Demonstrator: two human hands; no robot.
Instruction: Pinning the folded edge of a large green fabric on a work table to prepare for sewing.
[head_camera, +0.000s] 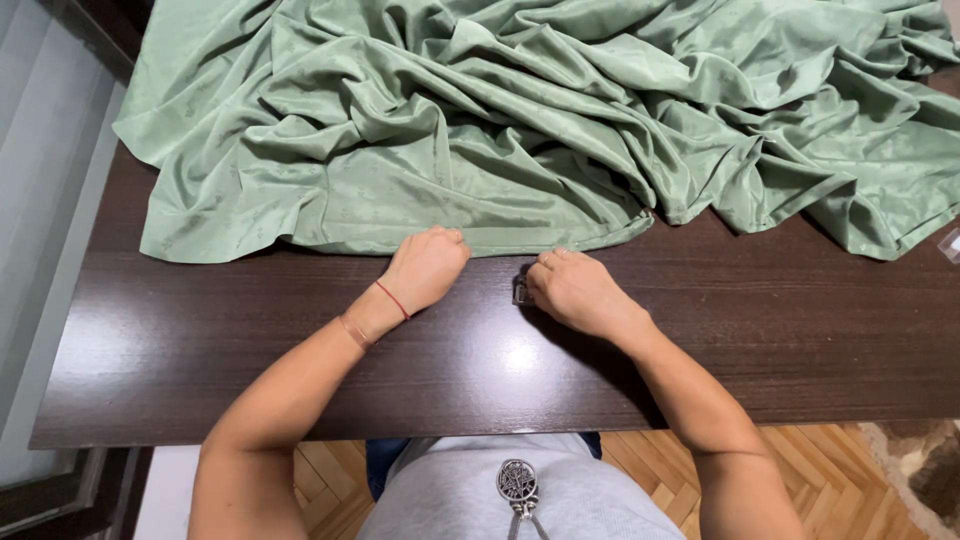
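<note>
A dark brown wooden worktop (200, 350) stretches across in front of me, with herringbone parquet floor (850, 480) showing below its near edge. Over the far half of the worktop lies a big sheet of pale green fabric (520, 120), crumpled into deep folds on the right and smoother on the left, its hemmed edge running along just beyond my knuckles. My left hand (425, 268), a thin red string at its wrist, is curled into a fist with the fingers together, pressed at the hem of the fabric. My right hand (575, 290) is curled too, fingertips touching that same hem, and a small dark object (521, 291) sits at its thumb side on the worktop; I cannot tell whether I grip it. A metal pendant (518, 486) hangs at my grey shirt.
</note>
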